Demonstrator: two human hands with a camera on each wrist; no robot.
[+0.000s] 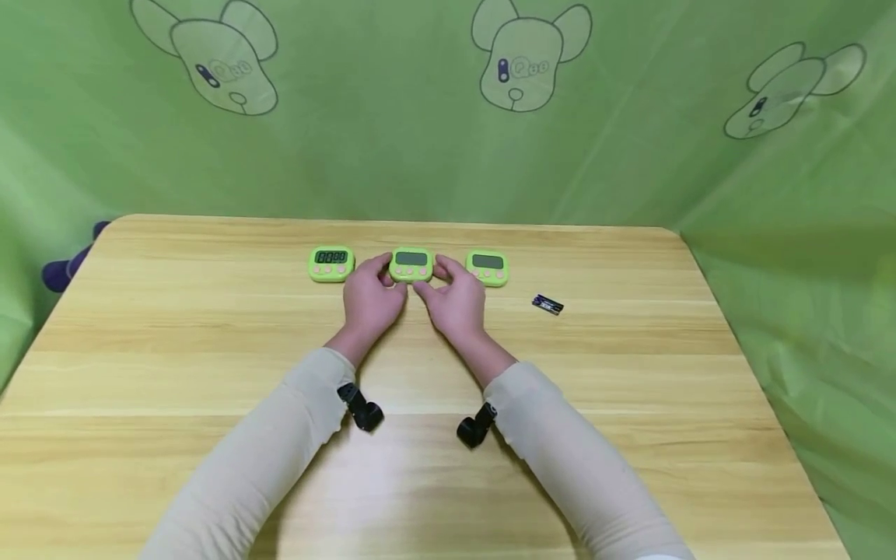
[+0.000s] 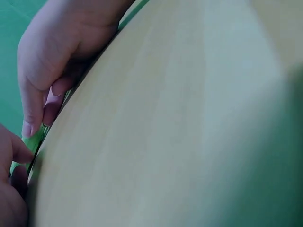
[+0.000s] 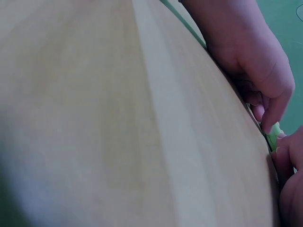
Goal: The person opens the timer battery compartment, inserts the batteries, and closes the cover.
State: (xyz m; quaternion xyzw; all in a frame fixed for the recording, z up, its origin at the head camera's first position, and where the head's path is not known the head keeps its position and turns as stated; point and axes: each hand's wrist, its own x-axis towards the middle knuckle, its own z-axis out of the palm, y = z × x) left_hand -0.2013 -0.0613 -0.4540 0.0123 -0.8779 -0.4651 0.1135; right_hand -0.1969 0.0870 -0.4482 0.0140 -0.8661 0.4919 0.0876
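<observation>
Three light green digital timers with pink buttons lie in a row near the table's far edge. My left hand (image 1: 372, 294) grips the left side of the middle timer (image 1: 411, 265), fingers at its edge and thumb by its front corner. On the opposite side my right hand (image 1: 456, 299) holds the same timer, thumb at the front. Its screen looks blank. The left timer (image 1: 331, 264) shows zeros, while the right timer (image 1: 487, 268) has a blank screen. Both wrist views catch only a green sliver of timer between the fingers, the rest being hidden.
Dark batteries (image 1: 547, 304) lie right of the timers; their exact number is hard to tell. The wooden table (image 1: 420, 498) ends at a green curtain (image 1: 392, 163) printed with mouse-like heads. A purple object (image 1: 59, 274) shows beyond the table's left edge.
</observation>
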